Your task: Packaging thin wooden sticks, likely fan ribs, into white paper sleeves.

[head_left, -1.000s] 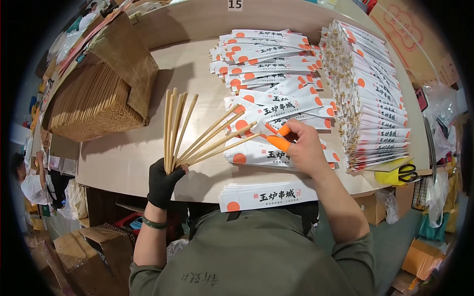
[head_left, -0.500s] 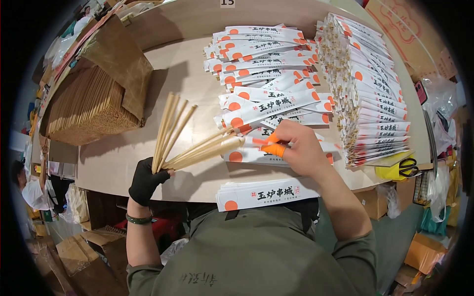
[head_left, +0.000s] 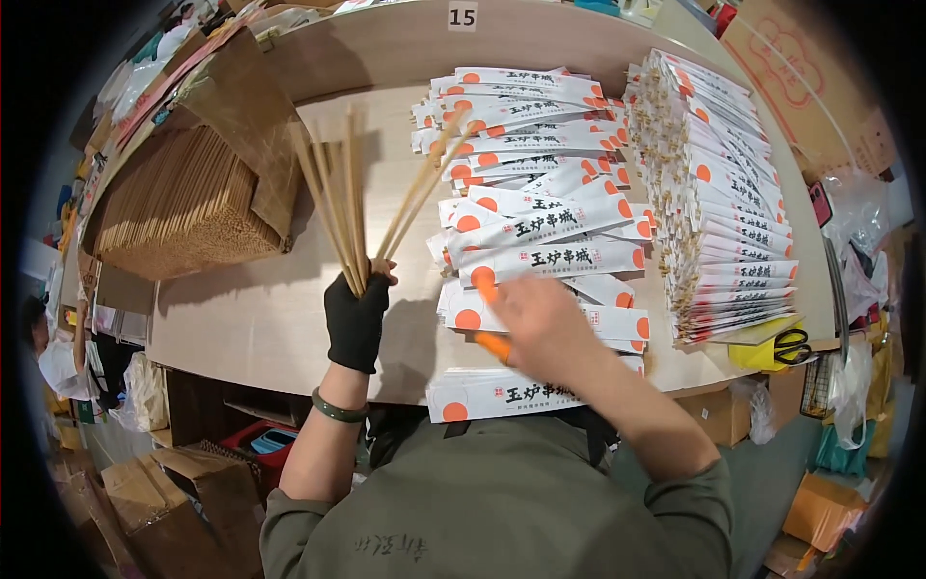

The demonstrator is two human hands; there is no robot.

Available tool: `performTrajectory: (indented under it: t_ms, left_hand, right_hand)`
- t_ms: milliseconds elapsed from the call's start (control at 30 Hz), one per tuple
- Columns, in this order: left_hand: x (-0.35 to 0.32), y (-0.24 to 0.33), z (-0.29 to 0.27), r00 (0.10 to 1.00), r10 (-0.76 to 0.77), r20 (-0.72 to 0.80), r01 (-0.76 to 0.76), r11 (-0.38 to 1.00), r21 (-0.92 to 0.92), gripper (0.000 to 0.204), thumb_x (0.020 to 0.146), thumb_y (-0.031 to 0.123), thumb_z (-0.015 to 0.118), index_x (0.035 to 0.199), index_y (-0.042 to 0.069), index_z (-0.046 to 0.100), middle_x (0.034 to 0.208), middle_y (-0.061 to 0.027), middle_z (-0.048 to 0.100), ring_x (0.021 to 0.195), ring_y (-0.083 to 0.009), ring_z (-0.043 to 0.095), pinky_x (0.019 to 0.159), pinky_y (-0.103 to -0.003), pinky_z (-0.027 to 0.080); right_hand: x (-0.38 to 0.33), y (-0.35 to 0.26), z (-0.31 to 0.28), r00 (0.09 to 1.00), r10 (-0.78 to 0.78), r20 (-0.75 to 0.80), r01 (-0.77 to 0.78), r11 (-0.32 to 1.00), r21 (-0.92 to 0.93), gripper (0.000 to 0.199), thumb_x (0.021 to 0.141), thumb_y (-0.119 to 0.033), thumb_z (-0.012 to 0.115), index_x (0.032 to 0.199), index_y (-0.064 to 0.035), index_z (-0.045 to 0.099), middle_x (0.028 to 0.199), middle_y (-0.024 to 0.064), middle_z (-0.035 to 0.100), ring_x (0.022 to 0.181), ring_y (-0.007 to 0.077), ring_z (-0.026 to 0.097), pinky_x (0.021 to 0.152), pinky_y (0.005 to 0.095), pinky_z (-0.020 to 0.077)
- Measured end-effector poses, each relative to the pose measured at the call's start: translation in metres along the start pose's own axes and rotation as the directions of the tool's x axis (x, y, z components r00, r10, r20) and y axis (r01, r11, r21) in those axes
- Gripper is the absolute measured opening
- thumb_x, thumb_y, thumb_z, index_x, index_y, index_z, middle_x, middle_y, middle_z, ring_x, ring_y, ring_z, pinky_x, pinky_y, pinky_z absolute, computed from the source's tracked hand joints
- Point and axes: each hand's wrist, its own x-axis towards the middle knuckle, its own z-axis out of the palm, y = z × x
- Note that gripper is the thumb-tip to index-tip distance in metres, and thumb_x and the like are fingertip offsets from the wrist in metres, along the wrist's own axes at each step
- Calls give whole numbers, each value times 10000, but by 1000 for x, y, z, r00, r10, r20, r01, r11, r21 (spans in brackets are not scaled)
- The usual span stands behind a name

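Note:
My left hand [head_left: 357, 323], in a black glove with the fingertips bare, is closed round several thin wooden chopsticks [head_left: 355, 203]. They fan out upward from the fist. My right hand [head_left: 545, 323], blurred by motion, wears orange finger covers on its thumb and forefinger. Those two fingers are spread apart, and I see nothing between them. Beneath it lies a loose pile of white paper chopstick sleeves [head_left: 559, 227] with orange dots, some with wooden ends sticking out. At the table's near edge, partly covered by my right forearm, rests a stack of flat white sleeves [head_left: 465, 398].
An open cardboard box [head_left: 265, 135] packed with bare chopsticks [head_left: 183, 207] lies at the left. A tall stack of filled sleeves [head_left: 738, 222] lines the right side. Black-handled scissors [head_left: 793, 345] sit by a yellow item [head_left: 754, 356] at the right edge. A low partition [head_left: 405, 48] runs behind.
My left hand has moved right and up, its chopsticks now pointing more upright. My right hand has come down and left over the pile, its fingers parted and away from the chopsticks.

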Motion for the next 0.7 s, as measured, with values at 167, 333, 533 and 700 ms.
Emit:
performTrajectory:
  t_ms: [167,333,533,700]
  left_hand:
    - [-12,-12,-2,982,-186,-11,182,972,-147,129,879,147,630,881,21,658,704,9,609,522,-13,426,479,-176,314]
    - [-19,-18,-23,966,-246,-77,240,967,-85,190,898,211,634,870,26,599,660,9,553,467,-22,367,435,-192,259]
    - [-23,-19,-42,987,-105,-122,111,992,52,76,852,110,633,841,43,599,686,13,562,513,-24,410,465,-178,298]
    - [-25,-13,-61,998,22,-64,-14,993,118,58,840,79,626,811,37,597,701,16,561,602,-45,472,547,-194,363]
  right_hand:
    - [-25,-1,32,999,-38,-38,34,996,-86,157,724,-39,672,861,14,618,760,74,524,703,215,544,565,333,428]
    - [-24,1,36,976,52,-210,-41,998,54,148,732,-66,718,818,-5,614,768,80,543,696,236,548,567,351,441]
    - [-17,12,15,871,487,-67,-409,793,452,184,760,-79,748,760,-13,577,732,26,536,652,137,501,559,277,397]
    - [-3,18,-25,688,690,224,-587,348,731,180,800,-74,734,737,-43,568,677,-45,504,620,39,424,561,222,354]
